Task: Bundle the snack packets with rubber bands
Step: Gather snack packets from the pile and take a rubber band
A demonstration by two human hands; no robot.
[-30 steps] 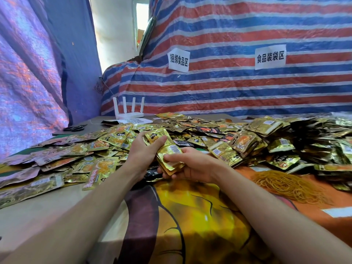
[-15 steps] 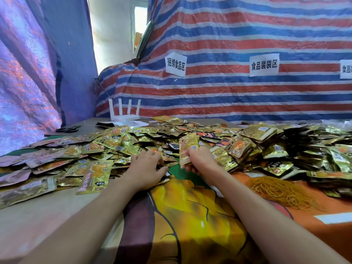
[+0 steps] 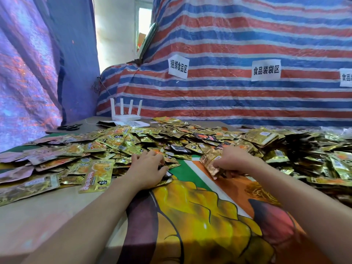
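Observation:
A wide heap of gold snack packets [image 3: 133, 141] covers the table from left to right. My right hand [image 3: 233, 161] grips a small stack of packets [image 3: 210, 161], holding it edge-down on the printed cloth [image 3: 200, 216]. My left hand [image 3: 147, 168] lies palm-down on loose packets at the heap's near edge, fingers curled into them. A pile of yellow rubber bands [image 3: 262, 193] shows on the cloth, partly hidden behind my right forearm.
A white router [image 3: 125, 113] and black scissors [image 3: 68, 127] sit at the table's back left. A striped tarp [image 3: 228, 44] with white paper labels forms the back wall. Larger packets [image 3: 96, 175] lie at the left near the bare tabletop [image 3: 38, 216].
The hands parted: my right carried the packet stack right and lowered it to the cloth. My left let go of the stack and dropped onto the loose packets.

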